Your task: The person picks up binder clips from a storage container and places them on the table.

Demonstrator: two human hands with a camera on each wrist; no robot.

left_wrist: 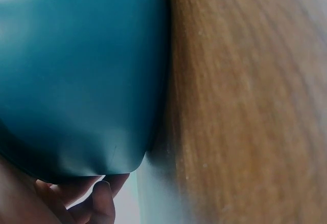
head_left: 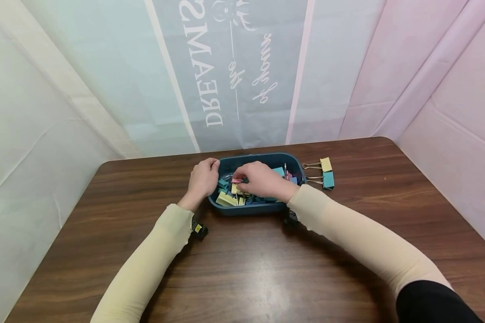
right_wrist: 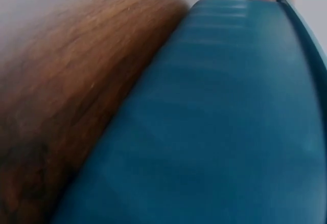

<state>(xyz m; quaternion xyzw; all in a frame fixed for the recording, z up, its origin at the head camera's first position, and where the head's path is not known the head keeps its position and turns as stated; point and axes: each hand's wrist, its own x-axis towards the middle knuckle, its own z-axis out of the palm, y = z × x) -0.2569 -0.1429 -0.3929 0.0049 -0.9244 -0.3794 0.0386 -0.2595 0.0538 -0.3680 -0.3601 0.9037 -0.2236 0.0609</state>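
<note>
A dark blue-green plastic bin (head_left: 254,210) stands near the table's back edge with a jumble of binder clips inside. My left hand (head_left: 203,179) grips the bin's left end at the rim; in the left wrist view its curled fingers (left_wrist: 103,199) lie against the outer wall. Over the bin's left half, my right hand (head_left: 262,179) reaches in and pinches a small pink binder clip (head_left: 236,181) between thumb and fingertips. Yellow clips (head_left: 226,199) and teal clips (head_left: 223,184) lie below and beside it. The right wrist view shows mostly the bin's outer side, with the right fingers hidden.
To the right of the bin, a yellow binder clip (head_left: 326,164) and a teal binder clip (head_left: 328,180) lie side by side, handles toward the bin. Printed fabric (head_left: 242,80) hangs behind the brown wooden table (head_left: 246,269).
</note>
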